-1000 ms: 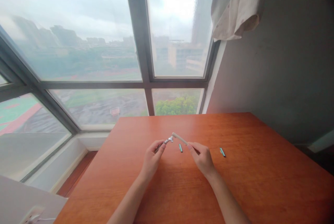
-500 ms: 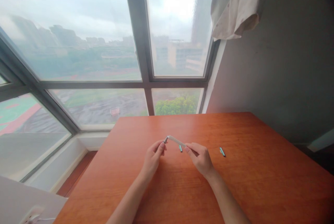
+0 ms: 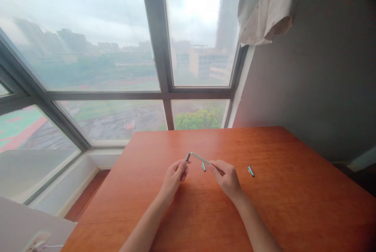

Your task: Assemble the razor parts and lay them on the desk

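My left hand (image 3: 174, 177) and right hand (image 3: 225, 176) each pinch one end of a pen (image 3: 198, 157); two teal pieces (image 3: 203, 166) lie unused on the worktop (image 3: 293, 205).

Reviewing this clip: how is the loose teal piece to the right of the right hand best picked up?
Probably pinch the teal piece across its narrow middle, coming straight down from above. It lies flat on the table, thin and elongated, apart from the right hand, so its long sides are open.
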`<state>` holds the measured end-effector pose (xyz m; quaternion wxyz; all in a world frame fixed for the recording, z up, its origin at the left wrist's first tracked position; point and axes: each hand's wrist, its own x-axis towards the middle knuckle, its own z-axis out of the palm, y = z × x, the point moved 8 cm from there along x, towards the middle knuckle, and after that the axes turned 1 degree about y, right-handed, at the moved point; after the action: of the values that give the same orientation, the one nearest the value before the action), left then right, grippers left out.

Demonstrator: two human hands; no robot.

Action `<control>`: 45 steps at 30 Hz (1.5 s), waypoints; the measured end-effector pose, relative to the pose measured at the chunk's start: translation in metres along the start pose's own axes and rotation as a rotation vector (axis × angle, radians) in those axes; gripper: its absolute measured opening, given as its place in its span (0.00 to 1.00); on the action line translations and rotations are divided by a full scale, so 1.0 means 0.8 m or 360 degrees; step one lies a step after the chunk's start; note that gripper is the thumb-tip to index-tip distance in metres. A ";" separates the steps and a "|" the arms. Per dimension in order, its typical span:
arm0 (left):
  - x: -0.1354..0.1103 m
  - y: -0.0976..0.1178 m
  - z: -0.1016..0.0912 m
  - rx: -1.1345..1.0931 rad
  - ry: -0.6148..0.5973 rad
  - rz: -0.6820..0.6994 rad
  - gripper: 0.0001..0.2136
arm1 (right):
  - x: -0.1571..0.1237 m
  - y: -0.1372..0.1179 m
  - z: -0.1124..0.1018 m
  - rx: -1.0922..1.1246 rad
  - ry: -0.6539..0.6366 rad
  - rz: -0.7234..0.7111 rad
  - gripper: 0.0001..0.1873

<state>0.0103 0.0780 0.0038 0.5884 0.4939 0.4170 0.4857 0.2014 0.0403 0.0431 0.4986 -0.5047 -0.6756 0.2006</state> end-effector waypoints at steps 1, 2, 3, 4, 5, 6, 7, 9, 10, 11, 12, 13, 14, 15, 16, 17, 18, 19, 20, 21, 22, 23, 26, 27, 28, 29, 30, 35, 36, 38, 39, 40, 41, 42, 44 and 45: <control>0.000 -0.001 0.001 0.0003 -0.0009 -0.0005 0.22 | 0.000 -0.001 0.002 -0.0002 -0.0023 -0.0007 0.14; 0.000 -0.002 0.001 0.0005 -0.0013 -0.0013 0.23 | 0.000 0.000 0.003 -0.0019 -0.0030 -0.0008 0.14; 0.000 -0.003 0.002 0.0004 -0.0012 -0.0024 0.23 | 0.000 0.002 0.002 -0.0044 -0.0021 -0.0004 0.14; -0.001 -0.003 0.002 -0.0004 -0.0009 -0.0038 0.23 | 0.000 0.004 0.001 -0.0075 0.0005 0.0006 0.15; -0.001 -0.003 0.001 -0.0021 -0.0004 -0.0055 0.24 | 0.000 0.007 -0.002 -0.0107 0.0035 0.0019 0.15; -0.001 -0.003 0.001 -0.0044 0.0000 -0.0072 0.24 | 0.001 0.010 -0.004 -0.0137 0.0059 0.0033 0.15; -0.002 -0.002 0.001 -0.0070 0.0002 -0.0088 0.24 | 0.001 0.013 -0.005 -0.0158 0.0077 0.0043 0.15; -0.002 0.000 0.001 -0.0098 0.0007 -0.0106 0.24 | 0.001 0.014 -0.007 -0.0161 0.0085 0.0055 0.15; -0.002 0.000 0.001 -0.0095 0.0007 -0.0108 0.24 | 0.001 0.013 -0.006 -0.0143 0.0081 0.0055 0.15; -0.003 0.001 0.002 -0.0081 0.0004 -0.0105 0.24 | 0.001 0.011 -0.006 -0.0113 0.0074 0.0050 0.16; -0.003 0.001 0.003 -0.0064 -0.0003 -0.0099 0.24 | 0.001 0.008 -0.005 -0.0075 0.0063 0.0044 0.16; -0.003 0.000 0.004 -0.0050 -0.0016 -0.0091 0.24 | 0.001 0.006 -0.003 -0.0037 0.0045 0.0036 0.16; -0.003 0.000 0.006 -0.0043 -0.0035 -0.0083 0.24 | 0.001 0.003 -0.001 -0.0005 0.0023 0.0027 0.16; -0.003 -0.001 0.008 -0.0042 -0.0057 -0.0074 0.23 | 0.001 0.001 0.001 0.0017 0.0003 0.0019 0.16; -0.003 -0.002 0.009 -0.0043 -0.0078 -0.0066 0.23 | 0.001 0.000 0.002 0.0028 -0.0014 0.0015 0.16; -0.003 -0.003 0.010 -0.0043 -0.0094 -0.0061 0.22 | 0.001 0.001 0.003 0.0026 -0.0021 0.0017 0.16; -0.003 -0.004 0.010 -0.0041 -0.0104 -0.0060 0.22 | 0.001 0.002 0.003 0.0011 -0.0021 0.0022 0.16; -0.002 -0.005 0.010 -0.0037 -0.0102 -0.0061 0.22 | 0.001 0.003 0.003 -0.0013 -0.0011 0.0030 0.16; -0.002 -0.005 0.009 -0.0033 -0.0095 -0.0062 0.22 | 0.001 0.005 0.002 -0.0037 0.0004 0.0041 0.16; -0.002 -0.005 0.007 -0.0030 -0.0086 -0.0063 0.22 | 0.001 0.007 0.001 -0.0058 0.0018 0.0052 0.16; -0.001 -0.005 0.006 -0.0029 -0.0077 -0.0062 0.22 | 0.001 0.008 0.000 -0.0070 0.0032 0.0060 0.16; -0.001 -0.004 0.005 -0.0028 -0.0070 -0.0059 0.22 | 0.001 0.008 -0.002 -0.0070 0.0045 0.0065 0.16; -0.001 0.000 0.003 -0.0009 -0.0056 -0.0028 0.23 | 0.001 0.004 -0.004 0.0007 0.0056 0.0082 0.16; -0.001 0.001 0.003 0.0001 -0.0051 -0.0012 0.22 | 0.001 0.003 -0.004 0.0042 0.0050 0.0090 0.17; -0.001 0.002 0.003 0.0010 -0.0046 0.0006 0.22 | 0.001 0.001 -0.003 0.0073 0.0039 0.0098 0.17; -0.002 0.003 0.002 0.0015 -0.0041 0.0023 0.22 | 0.001 0.000 -0.003 0.0095 0.0025 0.0107 0.17; -0.002 0.003 0.002 0.0016 -0.0037 0.0039 0.21 | 0.001 0.000 -0.002 0.0109 0.0009 0.0113 0.17; -0.002 0.003 0.002 0.0066 -0.0044 0.0078 0.19 | 0.001 0.001 0.001 0.0117 -0.0035 0.0137 0.19; -0.002 0.003 0.002 0.0090 -0.0044 0.0085 0.20 | 0.001 0.001 0.001 0.0117 -0.0035 0.0140 0.20; -0.003 0.005 0.001 0.0132 -0.0032 0.0101 0.20 | 0.001 0.002 0.000 0.0119 -0.0025 0.0148 0.21; -0.003 0.006 0.000 0.0146 -0.0020 0.0108 0.20 | 0.001 0.002 0.000 0.0121 -0.0019 0.0152 0.21; -0.003 0.007 -0.001 0.0154 -0.0004 0.0115 0.19 | 0.002 0.002 0.000 0.0122 -0.0014 0.0155 0.21; -0.003 0.008 -0.002 0.0158 0.0011 0.0122 0.19 | 0.002 0.002 -0.001 0.0122 -0.0013 0.0158 0.21; -0.004 0.009 -0.003 0.0159 0.0023 0.0130 0.19 | 0.002 0.002 -0.001 0.0121 -0.0017 0.0159 0.21; -0.004 0.011 -0.004 0.0149 0.0042 0.0150 0.18 | 0.002 0.002 0.000 0.0114 -0.0031 0.0160 0.21; -0.004 0.012 -0.005 0.0142 0.0051 0.0159 0.17 | 0.002 0.002 0.000 0.0112 -0.0034 0.0161 0.21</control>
<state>0.0041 0.0758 0.0128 0.5341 0.5321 0.4225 0.5031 0.2019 0.0425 0.0426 0.4979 -0.5183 -0.6470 0.2546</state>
